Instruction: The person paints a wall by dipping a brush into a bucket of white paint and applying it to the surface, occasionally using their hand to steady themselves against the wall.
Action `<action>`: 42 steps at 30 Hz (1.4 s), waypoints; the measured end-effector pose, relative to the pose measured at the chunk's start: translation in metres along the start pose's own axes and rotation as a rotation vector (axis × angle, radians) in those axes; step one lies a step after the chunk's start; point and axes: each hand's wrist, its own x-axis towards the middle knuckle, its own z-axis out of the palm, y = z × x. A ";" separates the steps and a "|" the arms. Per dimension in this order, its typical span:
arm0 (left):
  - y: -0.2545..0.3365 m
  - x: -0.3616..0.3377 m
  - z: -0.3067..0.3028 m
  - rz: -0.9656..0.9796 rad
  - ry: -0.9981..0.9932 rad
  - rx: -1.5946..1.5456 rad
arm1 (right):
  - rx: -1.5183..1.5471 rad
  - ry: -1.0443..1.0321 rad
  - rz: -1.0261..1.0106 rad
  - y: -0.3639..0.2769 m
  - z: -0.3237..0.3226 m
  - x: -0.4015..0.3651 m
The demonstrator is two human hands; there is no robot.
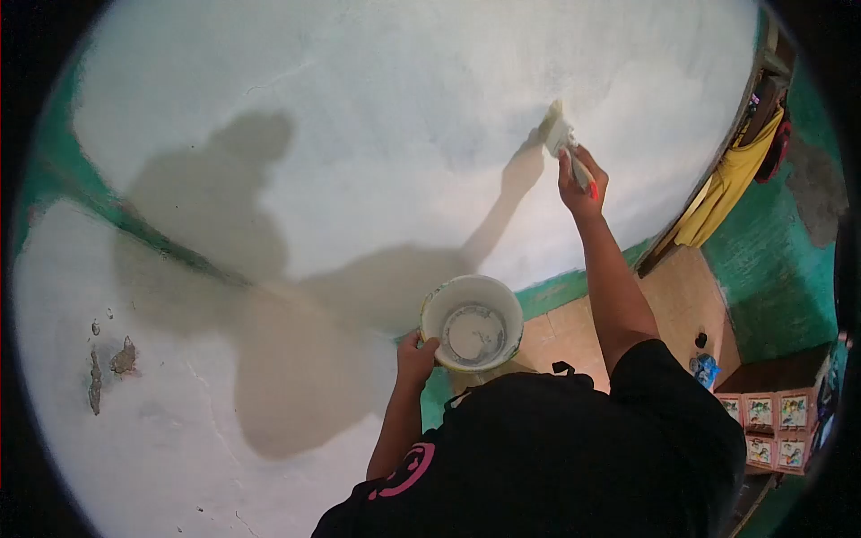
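My right hand [583, 182] is closed around the handle of a paintbrush [560, 134], its bristles up against the white-painted wall [386, 117]. White paint coats the brush near its metal band, and a red tip shows at the handle's end. Lower down, my left hand [416, 360] grips the rim of a white bucket [430, 309], thumb on the near edge. Some whitish paint [473, 333] lies at the bucket's bottom. Part of the left fingers is hidden behind the bucket.
Green strips [143, 229] border the white areas, and the left wall has chipped patches [124, 357]. A yellow cloth [731, 184] hangs at the right. Below it are a tiled floor [686, 296], a blue plastic bag [705, 368] and a drawer cabinet [762, 394]. My shadow falls across the wall.
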 end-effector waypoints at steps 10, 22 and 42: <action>0.001 0.004 -0.008 -0.058 -0.031 -0.025 | 0.436 0.197 0.139 -0.087 -0.002 0.109; 0.011 0.004 -0.005 -0.055 -0.046 -0.109 | -0.055 -0.173 0.284 0.005 -0.007 -0.005; 0.018 0.009 -0.001 -0.061 -0.066 -0.174 | -0.211 -0.258 0.250 -0.011 0.001 -0.013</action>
